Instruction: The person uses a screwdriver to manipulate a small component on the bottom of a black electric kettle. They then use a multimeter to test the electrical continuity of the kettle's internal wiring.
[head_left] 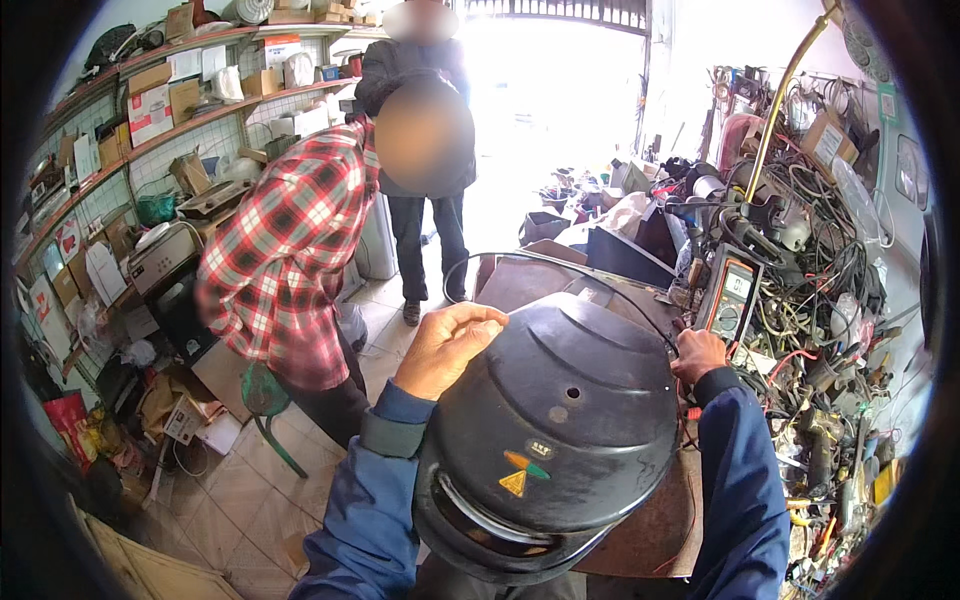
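A large black domed appliance housing point(560, 400) stands tilted in front of me, with a small hole in its top, a triangular warning sticker and a slot-like opening at its near edge. My left hand point(450, 350) is at its upper left edge, thumb and fingers pressed together; what they hold, if anything, is hidden. A black cable point(570, 262) arcs behind the housing, from near my left hand to my right. My right hand point(698, 356) is closed around its end at the right edge. Just beyond that hand leans a multimeter point(731, 300) with a lit display.
Under the housing is a brown worktable point(655, 525). Tangled cables, tools and parts point(800, 290) are heaped along the right. At left, a person in a checked shirt point(300, 250) bends over near a green stool point(265, 390); another person point(428, 220) stands behind. Loaded shelves point(130, 155) line the left wall.
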